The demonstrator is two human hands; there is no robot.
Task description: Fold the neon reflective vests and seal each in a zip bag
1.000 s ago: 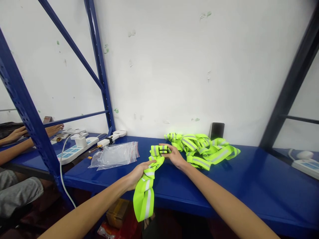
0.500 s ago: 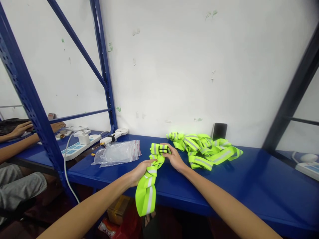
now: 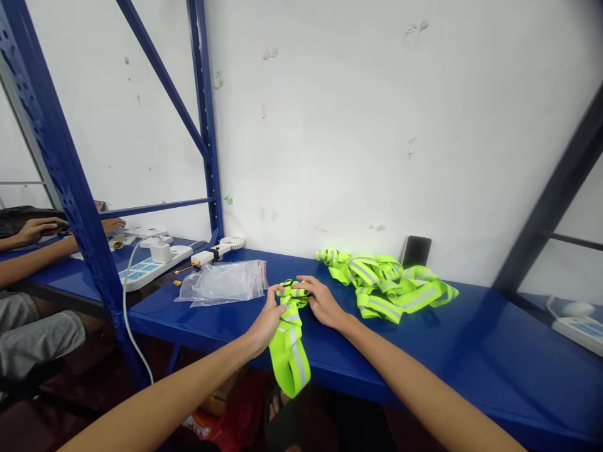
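A neon-yellow reflective strap [image 3: 291, 358] with a silver stripe is gathered between my two hands, and its lower loop hangs over the table's front edge. My left hand [image 3: 269, 317] is closed on the gathered part from the left, thumb lying across it. Around the bunched upper end, where dark bits show, the fingers of my right hand [image 3: 323, 301] are curled. My fingers partly cover that end. To the right on the table lies a loose heap of similar reflective straps [image 3: 377, 276].
Clear zip bags [image 3: 226, 282] lie left of my hands. Behind them are a small white fan [image 3: 230, 243] and a power strip [image 3: 153, 267] with a cable. A phone [image 3: 415, 251] leans on the wall. A blue rack post [image 3: 70, 169] stands left; beyond it, a co-worker's hands [image 3: 38, 231].
My left hand has moved up the strap, close to my right hand. The upper end is now bunched between my fingers, and the hanging loop has shifted slightly right and up.
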